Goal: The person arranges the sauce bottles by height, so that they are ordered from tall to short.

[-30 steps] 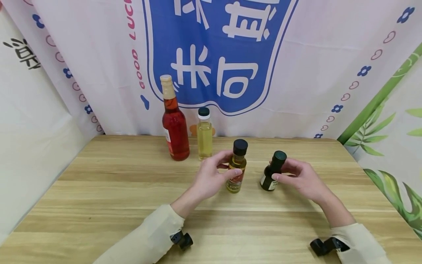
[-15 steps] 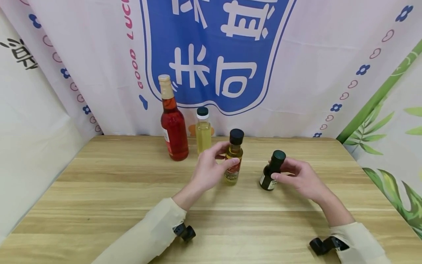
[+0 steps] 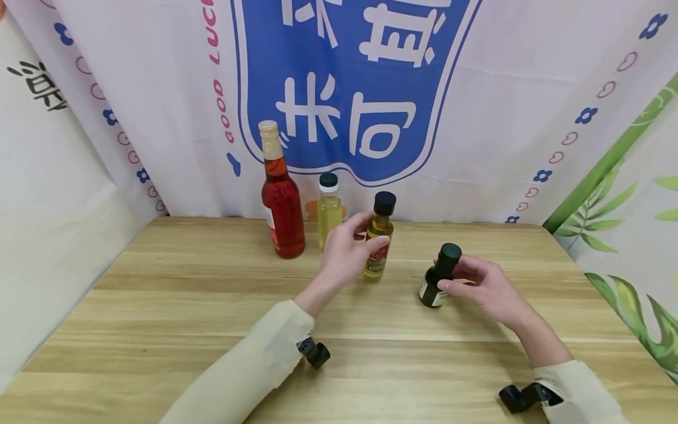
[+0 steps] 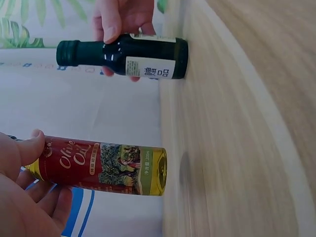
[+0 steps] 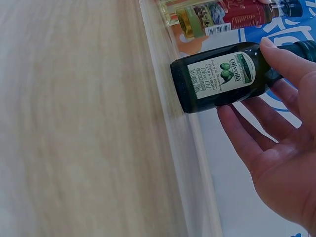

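Observation:
My left hand [image 3: 343,256] grips a clear olive oil bottle [image 3: 376,264] with a red label and black cap. In the left wrist view this olive oil bottle [image 4: 108,167] hangs just off the table, its shadow on the wood beneath. To the right, my right hand [image 3: 484,292] pinches a small dark green bottle [image 3: 433,287] between thumb and fingers. The right wrist view shows this dark bottle's [image 5: 217,76] white label, which reads olive oil with green olives pictured; its base seems to rest on the table.
A tall bottle of red liquid [image 3: 284,215] with a cream neck stands at the back left. Beside it is a bottle of pale yellow liquid [image 3: 329,215] with a dark cap, partly behind my left hand. A printed curtain [image 3: 492,147] hangs along the table's [image 3: 212,318] back edge.
My left hand has carried the red-labelled olive oil bottle up and away toward the back of the table. The right hand and dark green bottle have stayed in place.

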Demonstrator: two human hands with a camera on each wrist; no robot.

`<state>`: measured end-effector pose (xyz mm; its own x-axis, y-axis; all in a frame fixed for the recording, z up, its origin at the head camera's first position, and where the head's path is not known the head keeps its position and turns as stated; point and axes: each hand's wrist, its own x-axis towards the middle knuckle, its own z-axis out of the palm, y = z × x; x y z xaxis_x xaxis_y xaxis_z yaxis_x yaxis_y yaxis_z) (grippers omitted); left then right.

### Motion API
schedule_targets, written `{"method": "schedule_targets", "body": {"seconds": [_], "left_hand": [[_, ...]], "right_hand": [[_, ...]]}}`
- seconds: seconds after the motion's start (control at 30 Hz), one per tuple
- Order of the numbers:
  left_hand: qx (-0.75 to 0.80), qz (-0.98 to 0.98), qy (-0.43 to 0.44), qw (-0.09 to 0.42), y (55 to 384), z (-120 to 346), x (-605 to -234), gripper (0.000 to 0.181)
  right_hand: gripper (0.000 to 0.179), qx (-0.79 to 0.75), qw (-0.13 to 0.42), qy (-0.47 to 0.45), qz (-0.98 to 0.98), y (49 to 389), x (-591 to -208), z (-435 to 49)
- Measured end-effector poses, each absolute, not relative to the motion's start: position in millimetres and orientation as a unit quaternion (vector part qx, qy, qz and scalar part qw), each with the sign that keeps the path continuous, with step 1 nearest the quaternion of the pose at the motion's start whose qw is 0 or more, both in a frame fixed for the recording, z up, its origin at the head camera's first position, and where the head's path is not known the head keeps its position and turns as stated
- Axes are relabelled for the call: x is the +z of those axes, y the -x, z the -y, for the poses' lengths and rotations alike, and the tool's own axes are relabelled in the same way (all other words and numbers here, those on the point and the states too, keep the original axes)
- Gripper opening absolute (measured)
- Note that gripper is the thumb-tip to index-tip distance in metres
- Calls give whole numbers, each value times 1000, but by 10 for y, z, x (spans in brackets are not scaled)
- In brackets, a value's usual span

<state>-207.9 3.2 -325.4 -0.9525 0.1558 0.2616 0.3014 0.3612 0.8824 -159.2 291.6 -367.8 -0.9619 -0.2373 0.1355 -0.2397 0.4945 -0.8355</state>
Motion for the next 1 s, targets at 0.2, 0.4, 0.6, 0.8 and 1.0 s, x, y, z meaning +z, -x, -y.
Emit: {"method": "schedule_targets", "body": {"seconds": [0.2, 0.4, 0.6, 0.8, 1.0], "left_hand": [[-555, 820, 123, 66, 2166, -55, -3251, 51], [-564, 817, 107, 54, 2239, -61, -3251, 52], [-565, 817, 103, 49, 2309, -70, -3286, 50], [-562, 818, 108, 57, 2365, -91, -3323, 50], [-561, 819, 105, 55, 2400, -112, -3347, 50]], "right_hand": [[43, 486, 1, -139, 863, 1602, -3676, -2899], [45, 488, -3, -138, 862, 1598, -3670, -2886], [44, 490, -5, -138, 861, 1589, -3664, -2882], [45, 492, -6, -139, 859, 1581, -3659, -2885], [44, 490, -2, -141, 860, 1582, -3666, -2900]]}}
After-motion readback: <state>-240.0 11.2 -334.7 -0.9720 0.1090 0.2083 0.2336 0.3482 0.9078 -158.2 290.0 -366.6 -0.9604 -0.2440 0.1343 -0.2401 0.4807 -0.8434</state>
